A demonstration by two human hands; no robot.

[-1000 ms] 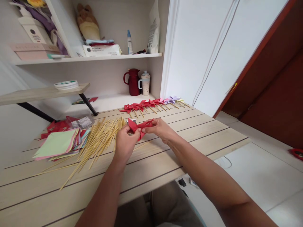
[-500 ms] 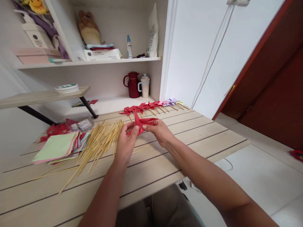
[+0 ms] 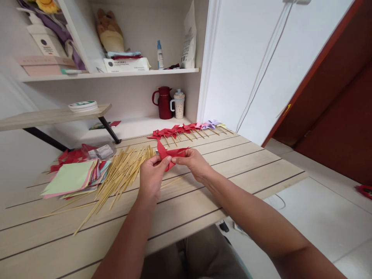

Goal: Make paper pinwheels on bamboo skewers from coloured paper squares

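A red folded paper piece [image 3: 167, 155] is held just above the wooden table [image 3: 238, 166] between both hands. My left hand [image 3: 150, 179] pinches its left side and my right hand [image 3: 194, 163] pinches its right side. A loose pile of thin bamboo sticks [image 3: 117, 176] lies just left of my left hand. One stick [image 3: 174, 180] lies on the table under my hands. A row of finished paper pinwheels on sticks [image 3: 186, 129], mostly red with pink and purple ones at the right, lies beyond my hands.
A stack of coloured paper squares [image 3: 71, 177] and a clear plastic packet [image 3: 100, 151] lie at the left. A red jug [image 3: 164, 102] and a cup [image 3: 178, 104] stand on the lower shelf. The table's edge drops to a tiled floor [image 3: 319, 217] on the right.
The red paper has turned and shifted slightly between my fingers; its upper flap pointed up half a second ago and now leans left. Both hands stay in the same spot.
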